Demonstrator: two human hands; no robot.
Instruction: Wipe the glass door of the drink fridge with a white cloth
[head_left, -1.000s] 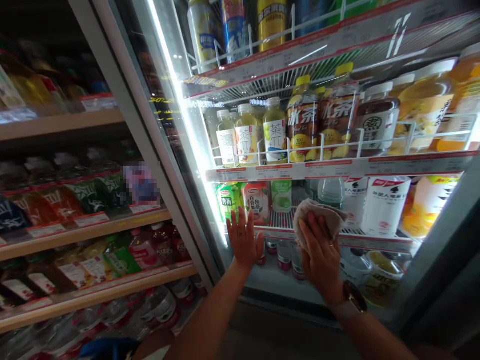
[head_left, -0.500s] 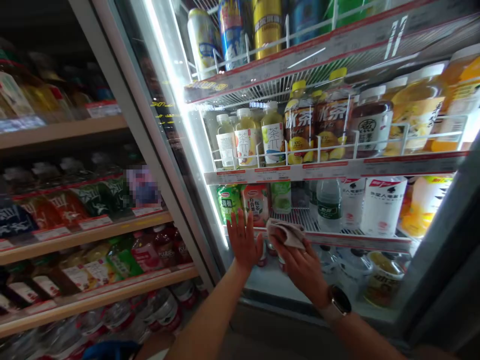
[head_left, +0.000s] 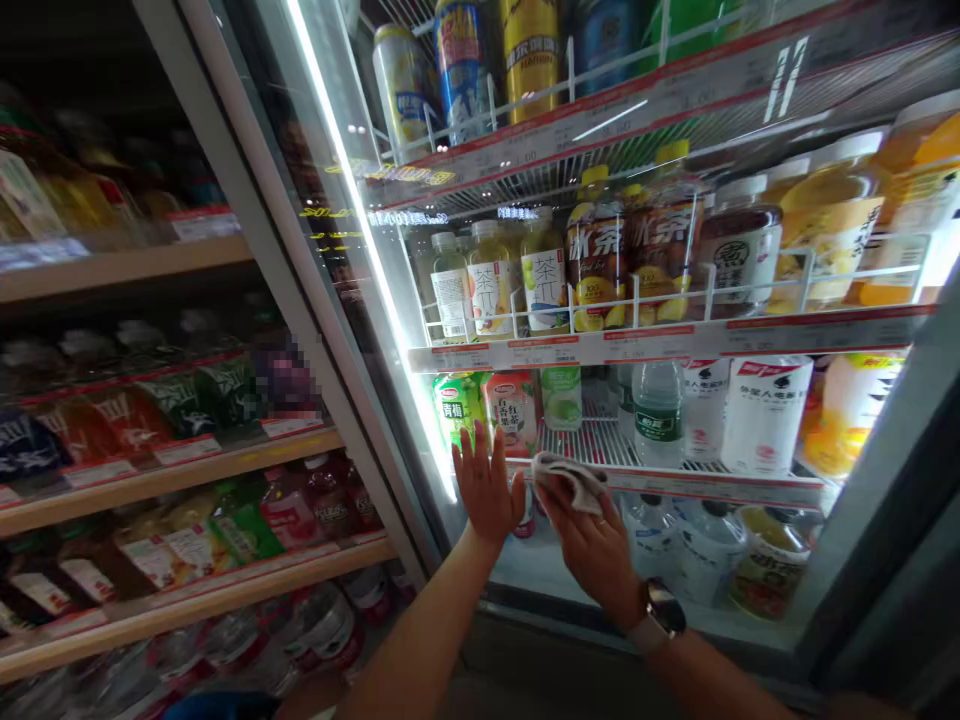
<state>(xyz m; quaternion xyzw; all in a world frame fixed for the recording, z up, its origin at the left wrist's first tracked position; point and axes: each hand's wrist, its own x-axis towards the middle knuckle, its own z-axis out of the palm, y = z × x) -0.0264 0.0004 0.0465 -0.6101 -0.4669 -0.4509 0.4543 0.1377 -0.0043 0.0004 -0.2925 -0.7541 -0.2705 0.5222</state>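
In front of me is the glass door (head_left: 480,580) of a lit drinks fridge, with faint reflections on it. My left hand (head_left: 487,490) lies flat against the glass, fingers spread, below a green carton (head_left: 457,402) and a red carton (head_left: 511,405) behind it. Just to its right, my right hand (head_left: 589,540) presses a pale cloth (head_left: 574,475) onto the glass. Part of the cloth is folded over the fingers and hides their tips. A watch (head_left: 664,608) sits on my right wrist.
Bottles such as iced tea (head_left: 598,250) fill the fridge shelves, with cans (head_left: 530,60) higher up. Large bottles (head_left: 772,555) stand at the bottom. To the left, a wooden rack (head_left: 187,590) holds more bottles. A metal frame (head_left: 300,300) separates the two.
My right hand has moved slightly down and left with the cloth, which has shifted its folds. My left hand stays nearly in place on the glass.
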